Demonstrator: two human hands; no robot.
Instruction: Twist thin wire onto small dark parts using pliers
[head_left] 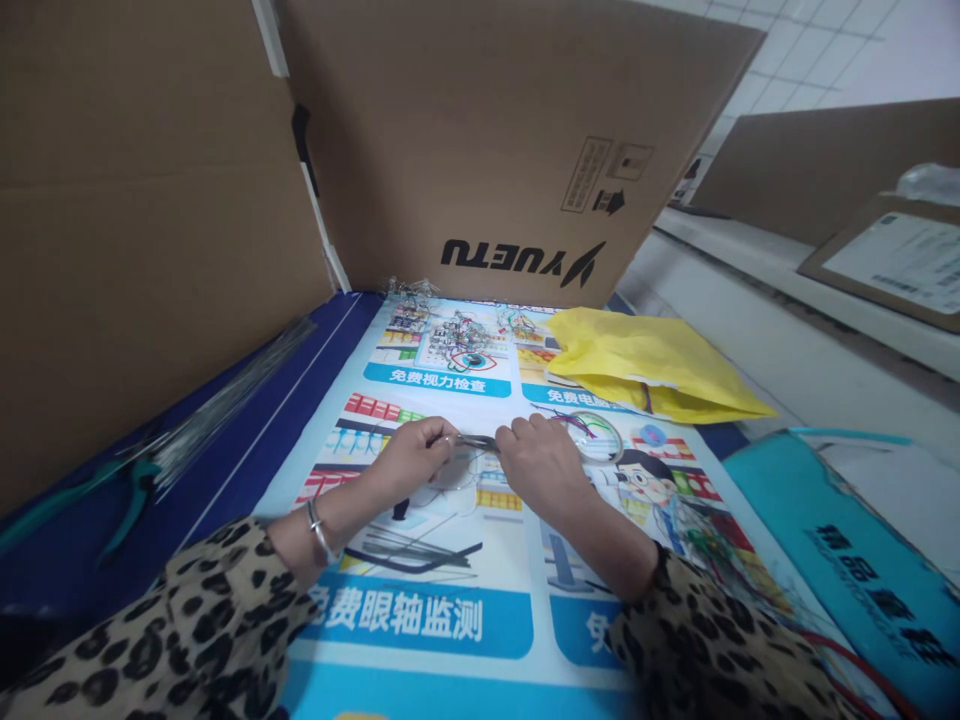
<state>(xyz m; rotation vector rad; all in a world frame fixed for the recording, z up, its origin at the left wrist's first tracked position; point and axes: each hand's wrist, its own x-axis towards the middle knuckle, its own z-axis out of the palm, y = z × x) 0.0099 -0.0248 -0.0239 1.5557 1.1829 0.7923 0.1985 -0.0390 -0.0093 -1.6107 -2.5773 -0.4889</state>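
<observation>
- A thin dark strip (477,441) is in the gap between the two hands, over the desk. It may be a few wires side by side, but it is too blurry to tell.
- The strip's long way goes from side to side, almost level, from one hand to the other.
- The left hand (415,455) pinches the strip's left end with its thumb and finger. From this hand, the strip points to the right.
- The right hand (536,455) is curled over the strip's right end, with its back up. From this hand, the strip points to the left.
- Both hands touch the strip, so neither one is nearer.
- Under the hands and closer to the person, some loose wires (412,548) lie on the printed sheet (337,690).
- Just past the right hand is a round wire coil (621,437), and behind that a yellow bag (652,360).
- Farther off, past the hands, is a messy wire tangle (461,335).
- Well to the left are green-handled pliers (139,490), beside a bunch of straight wires (225,410).
</observation>
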